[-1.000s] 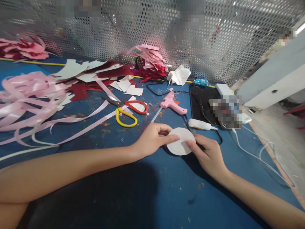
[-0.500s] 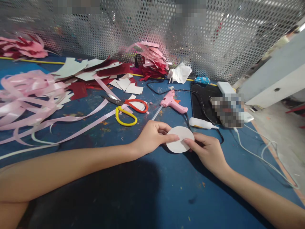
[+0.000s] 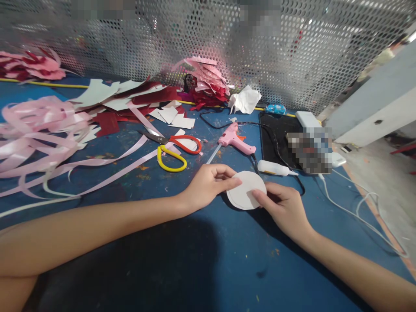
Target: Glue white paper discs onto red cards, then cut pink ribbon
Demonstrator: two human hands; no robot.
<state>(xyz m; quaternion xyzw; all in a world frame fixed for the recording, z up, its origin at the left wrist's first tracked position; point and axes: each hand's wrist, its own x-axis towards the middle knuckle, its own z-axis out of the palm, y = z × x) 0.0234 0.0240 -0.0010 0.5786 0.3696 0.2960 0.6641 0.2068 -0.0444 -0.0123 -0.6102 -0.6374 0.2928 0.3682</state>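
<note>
Between my hands is a white paper disc [image 3: 246,197], tilted toward me above the blue table; a second edge shows along its lower left, so more than one layer seems stacked. My left hand [image 3: 212,186] pinches its left side, thumb on top. On the right side my right hand [image 3: 281,203] grips it the same way, fingers hidden beneath. Just beyond lie a pink hot glue gun [image 3: 234,139] with a clear glue stick in its back and a white nozzle bottle [image 3: 276,168]. Scissors [image 3: 170,147] with red and yellow handles rest left of the gun.
Pink ribbon [image 3: 48,125] spreads over the left side. White and red paper scraps [image 3: 130,95] lie behind it, near a perforated metal screen [image 3: 195,34]. A crumpled white paper [image 3: 245,99] and a dark flat panel [image 3: 273,134] are at the back right, with a white cable [image 3: 357,223].
The disc's layers have shifted slightly, and a lower edge now shows at the left. My left thumb has slid a little toward the rim.
</note>
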